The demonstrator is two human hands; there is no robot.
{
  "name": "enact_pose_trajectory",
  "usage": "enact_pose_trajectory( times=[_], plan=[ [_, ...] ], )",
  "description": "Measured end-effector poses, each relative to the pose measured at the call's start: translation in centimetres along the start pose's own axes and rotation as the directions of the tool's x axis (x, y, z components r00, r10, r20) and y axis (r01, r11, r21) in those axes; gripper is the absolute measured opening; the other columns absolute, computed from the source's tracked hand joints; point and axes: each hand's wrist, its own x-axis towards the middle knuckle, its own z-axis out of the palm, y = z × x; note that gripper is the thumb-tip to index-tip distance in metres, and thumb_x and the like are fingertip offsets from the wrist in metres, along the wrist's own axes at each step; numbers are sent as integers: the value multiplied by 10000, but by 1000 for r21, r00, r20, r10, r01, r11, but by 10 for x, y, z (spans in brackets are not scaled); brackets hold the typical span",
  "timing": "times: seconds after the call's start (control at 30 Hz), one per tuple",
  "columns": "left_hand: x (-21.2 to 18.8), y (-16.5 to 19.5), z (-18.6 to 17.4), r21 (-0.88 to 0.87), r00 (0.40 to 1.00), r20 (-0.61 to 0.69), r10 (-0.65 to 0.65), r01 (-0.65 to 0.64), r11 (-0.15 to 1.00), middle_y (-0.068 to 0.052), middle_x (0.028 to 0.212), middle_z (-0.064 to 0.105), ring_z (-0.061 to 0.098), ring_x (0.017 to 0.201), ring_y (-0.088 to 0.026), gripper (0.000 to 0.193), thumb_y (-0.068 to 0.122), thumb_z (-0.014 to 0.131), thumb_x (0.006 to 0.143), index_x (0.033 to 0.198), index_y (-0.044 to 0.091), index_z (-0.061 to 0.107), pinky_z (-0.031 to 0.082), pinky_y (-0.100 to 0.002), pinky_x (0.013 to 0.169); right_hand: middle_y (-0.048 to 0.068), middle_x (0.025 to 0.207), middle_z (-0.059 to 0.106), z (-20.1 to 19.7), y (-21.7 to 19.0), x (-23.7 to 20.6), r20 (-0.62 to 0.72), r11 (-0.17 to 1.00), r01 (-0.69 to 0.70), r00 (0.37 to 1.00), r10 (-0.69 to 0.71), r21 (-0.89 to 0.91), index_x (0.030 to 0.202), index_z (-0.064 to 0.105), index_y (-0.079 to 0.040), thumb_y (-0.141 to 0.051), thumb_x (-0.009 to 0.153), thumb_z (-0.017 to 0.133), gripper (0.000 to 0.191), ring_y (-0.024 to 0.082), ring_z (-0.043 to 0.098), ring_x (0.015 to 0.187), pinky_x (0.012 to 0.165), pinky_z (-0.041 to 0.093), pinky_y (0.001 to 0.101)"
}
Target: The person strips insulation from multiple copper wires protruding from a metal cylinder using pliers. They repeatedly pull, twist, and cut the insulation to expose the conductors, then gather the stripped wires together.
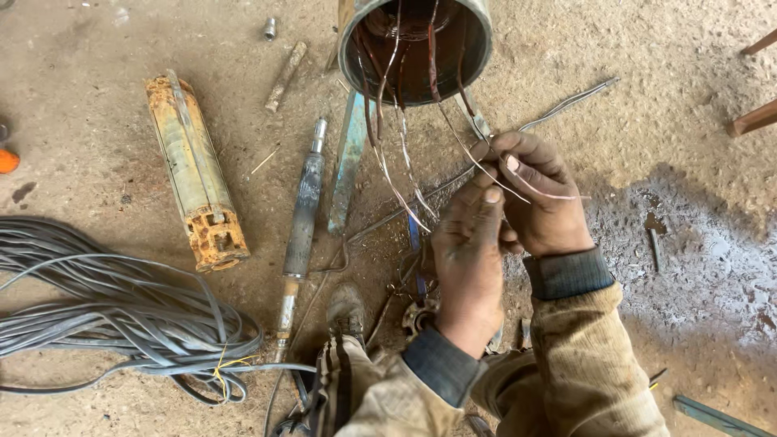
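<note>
Several thin copper-coloured wires (405, 154) trail out of the open-ended grey metal cylinder (414, 48) onto the concrete floor (105, 97). We pinch one strand between both hands: our left hand (468, 243) and right hand (538, 194) meet just below the cylinder's rim, fingers closed on it. We judge the wires light, springy and easily kinked, best held near their free ends. A rusty yellow pump housing (194, 170), a grey shaft (303, 210) and a coiled grey cable (105, 307) crowd the left; the right lies more open.
</note>
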Motion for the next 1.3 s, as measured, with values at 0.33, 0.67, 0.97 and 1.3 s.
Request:
enact_pose_trajectory(
  times=[0.33, 0.67, 0.97, 1.3],
  plan=[
    [-6, 14, -12, 189, 968, -45, 247, -235, 953, -33, 835, 707, 626, 643, -66, 163, 119, 671, 1053, 1148, -12, 690, 537, -228, 558, 138, 1160, 749, -5, 20, 10, 93, 986, -142, 987, 134, 83, 1231, 681, -15, -15, 1003, 722, 232, 221, 732, 1042, 874, 608, 347],
    [-8, 52, -24, 534, 931, -84, 355, -259, 805, -66, 929, 713, 616, 627, -31, 210, 30, 654, 1002, 1199, -20, 603, 495, -189, 487, 61, 926, 736, 60, 49, 35, -144, 940, -270, 942, 302, 207, 1191, 655, -84, -72, 883, 756, 325, 160, 720, 773, 650, 594, 276],
    [-17, 53, -30, 632, 971, -45, 235, -155, 759, -98, 848, 727, 637, 521, -65, 304, 162, 647, 1003, 1246, -19, 675, 528, -231, 409, 43, 952, 706, 61, 38, 29, -158, 970, -224, 959, 237, 100, 1213, 658, -16, -32, 959, 733, 266, 108, 696, 753, 635, 588, 243],
    [-9, 53, -37, 256, 993, -114, 38, -8, 967, -133, 951, 762, 588, 475, -58, 316, 214, 579, 1034, 1179, -32, 714, 554, -255, 412, 63, 973, 734, 51, 30, 27, -72, 959, -282, 956, 284, 41, 1256, 657, -48, -49, 946, 727, 318, 98, 687, 633, 460, 495, 185]
  ],
)
